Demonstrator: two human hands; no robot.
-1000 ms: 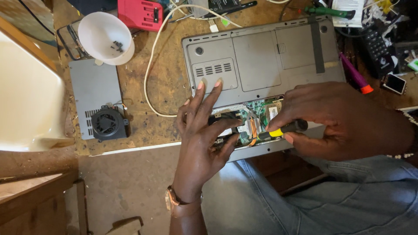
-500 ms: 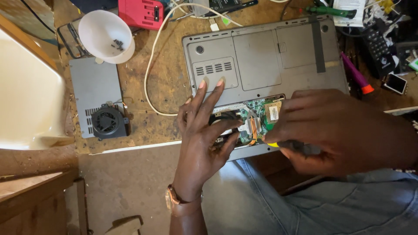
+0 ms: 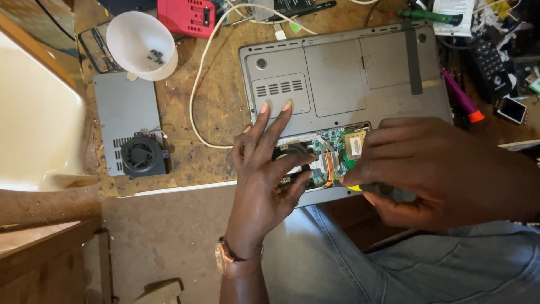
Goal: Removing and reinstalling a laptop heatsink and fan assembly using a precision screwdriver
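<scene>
Left hand (image 3: 264,180): spread wide, holding nothing; two long fingertips press flat on the laptop's grey underside just below the vent grille, the thumb side lies at the edge of the opened bay.
Right hand (image 3: 433,169): curled tight round a screwdriver (image 3: 355,188); only a sliver of yellow handle peeks out under the knuckles, and the tip is completely hidden.
Laptop (image 3: 343,84): upside down on the bench, lower edge hanging over the near side; the right hand covers its lower right corner.
Opened bay: green circuit board (image 3: 336,145) with a small gold-coloured card (image 3: 355,145) and orange ribbon strips showing between the two hands; what the tool touches, I cannot tell.
Wrist: a watch (image 3: 228,260) with a brown strap on the left arm, face turned away.
Bench (image 3: 216,112): worn wood, scratched.
Cover panel (image 3: 124,121): grey, lying well to the left, a round black fan (image 3: 139,156) sitting on its lower part.
Bowl (image 3: 140,44): white, just above the panel, a few small dark screws inside, too small to count.
White cable (image 3: 194,84): looping between bowl and laptop, its far end lost in the clutter.
Top edge: a red box (image 3: 187,16), cut off by the frame.
Far right: a purple pen with an orange tip (image 3: 462,99) and a jumble of dark gadgets, hard to sort out.
Lap: blue denim below the bench.
</scene>
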